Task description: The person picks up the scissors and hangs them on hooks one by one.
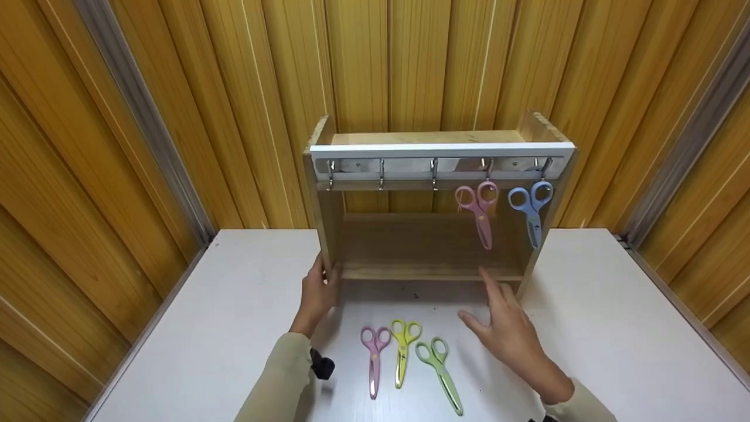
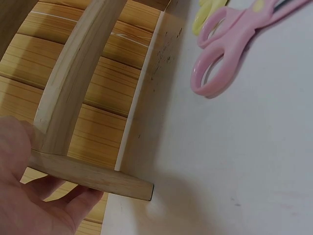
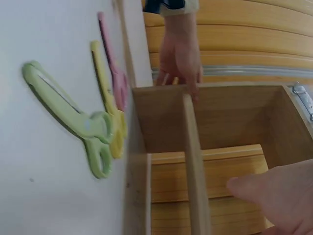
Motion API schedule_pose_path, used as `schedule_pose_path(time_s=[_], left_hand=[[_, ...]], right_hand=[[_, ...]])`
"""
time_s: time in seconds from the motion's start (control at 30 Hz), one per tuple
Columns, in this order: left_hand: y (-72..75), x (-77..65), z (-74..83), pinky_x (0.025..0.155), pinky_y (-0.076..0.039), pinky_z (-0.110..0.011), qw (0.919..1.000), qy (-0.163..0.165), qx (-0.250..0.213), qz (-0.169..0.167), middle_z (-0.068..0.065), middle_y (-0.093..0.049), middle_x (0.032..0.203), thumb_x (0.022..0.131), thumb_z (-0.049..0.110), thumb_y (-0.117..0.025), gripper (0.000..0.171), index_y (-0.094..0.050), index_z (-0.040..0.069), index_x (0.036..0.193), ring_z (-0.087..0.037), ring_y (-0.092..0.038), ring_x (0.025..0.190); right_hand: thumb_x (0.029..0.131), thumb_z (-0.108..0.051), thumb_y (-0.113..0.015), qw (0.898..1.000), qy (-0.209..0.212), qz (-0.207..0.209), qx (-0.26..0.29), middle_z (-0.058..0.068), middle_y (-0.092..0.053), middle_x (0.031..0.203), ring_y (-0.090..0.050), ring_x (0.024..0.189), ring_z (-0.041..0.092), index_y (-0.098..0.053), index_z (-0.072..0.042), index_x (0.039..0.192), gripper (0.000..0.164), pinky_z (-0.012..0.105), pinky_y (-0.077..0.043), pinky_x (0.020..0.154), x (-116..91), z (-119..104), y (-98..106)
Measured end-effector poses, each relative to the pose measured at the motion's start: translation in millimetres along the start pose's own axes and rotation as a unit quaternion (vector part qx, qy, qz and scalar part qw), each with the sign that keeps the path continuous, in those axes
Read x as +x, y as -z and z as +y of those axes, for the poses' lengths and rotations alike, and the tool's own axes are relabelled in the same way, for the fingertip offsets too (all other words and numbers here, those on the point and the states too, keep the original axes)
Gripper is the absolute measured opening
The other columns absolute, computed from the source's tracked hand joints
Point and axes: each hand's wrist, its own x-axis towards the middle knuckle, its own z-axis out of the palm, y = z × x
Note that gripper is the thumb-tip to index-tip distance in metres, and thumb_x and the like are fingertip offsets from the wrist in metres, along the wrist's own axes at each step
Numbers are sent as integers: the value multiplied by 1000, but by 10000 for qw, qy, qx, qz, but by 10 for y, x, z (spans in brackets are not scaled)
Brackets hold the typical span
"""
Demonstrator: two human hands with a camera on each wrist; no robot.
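I have the left hand (image 1: 319,293) gripping the wooden rack (image 1: 410,240) on the table (image 1: 234,316) by its left side; its length runs across toward the right hand (image 1: 507,328), fingers spread, empty.

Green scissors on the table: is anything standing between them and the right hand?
Nothing visible does. In the head view, only bare white tabletop shows between the right hand and the green scissors; the yellow scissors lie on their other side.

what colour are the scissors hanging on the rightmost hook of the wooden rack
Blue. Those scissors show best in the head view.
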Motion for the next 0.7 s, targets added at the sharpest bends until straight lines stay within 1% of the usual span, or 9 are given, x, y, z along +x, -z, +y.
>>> schedule_pose_path(time_s=[0.2, 0.27, 0.37, 0.43, 0.5, 0.6, 0.7], left_hand=[[15, -9, 15, 103, -52, -48, 9999, 105, -56, -41, -16, -46, 157, 110, 24, -52, 57, -31, 14, 162, -34, -56, 133], [22, -15, 23, 102, -53, -48, 10000, 69, -63, -30, -17, -47, 156, 110, 23, -51, 57, -30, 13, 162, -34, -57, 132], [24, -19, 27, 101, -53, -48, 10000, 49, -70, -18, -17, -47, 156, 110, 22, -51, 57, -31, 13, 162, -34, -57, 131], [23, -21, 26, 102, -53, -48, 10000, 7, -58, -12, -17, -47, 156, 110, 21, -51, 57, -31, 12, 162, -34, -57, 131], [20, -20, 22, 102, -53, -48, 10000, 4, -57, -16, -17, -47, 156, 110, 21, -51, 57, -31, 13, 162, -34, -57, 132], [15, -21, 21, 103, -52, -48, 10000, -7, -43, -31, -17, -47, 156, 110, 21, -51, 57, -30, 12, 162, -34, -57, 132], [8, -23, 23, 102, -52, -49, 10000, 25, -14, -27, -17, -47, 156, 110, 23, -51, 57, -31, 13, 162, -34, -57, 132]], right_hand=[[85, -28, -86, 9975, 44, -591, -377, 26, -57, 130, -60, 116, 43, -41, -3, 155, 87, 60, -56, 81, -165, -29, -173], [83, -29, -87, 9960, 32, -758, -466, 24, -59, 127, -60, 114, 41, -44, -4, 153, 86, 57, -57, 78, -210, -42, -214], [81, -32, -89, 9944, 73, -857, -614, 18, -62, 119, -61, 105, 33, -48, -6, 152, 85, 47, -57, 70, -271, -55, -274], [80, -34, -90, 9934, 166, -869, -736, 15, -62, 112, -60, 97, 28, -50, -6, 150, 85, 41, -55, 63, -306, -61, -310], [79, -35, -90, 9923, 263, -886, -827, 12, -62, 105, -58, 91, 24, -52, -6, 148, 84, 38, -52, 59, -341, -65, -343], [78, -36, -90, 9905, 360, -1022, -851, 11, -61, 100, -58, 87, 23, -53, -5, 147, 85, 39, -52, 56, -392, -71, -387], [78, -37, -91, 9887, 363, -1225, -786, 12, -62, 100, -60, 87, 23, -53, -4, 147, 86, 42, -54, 59, -434, -73, -430]])
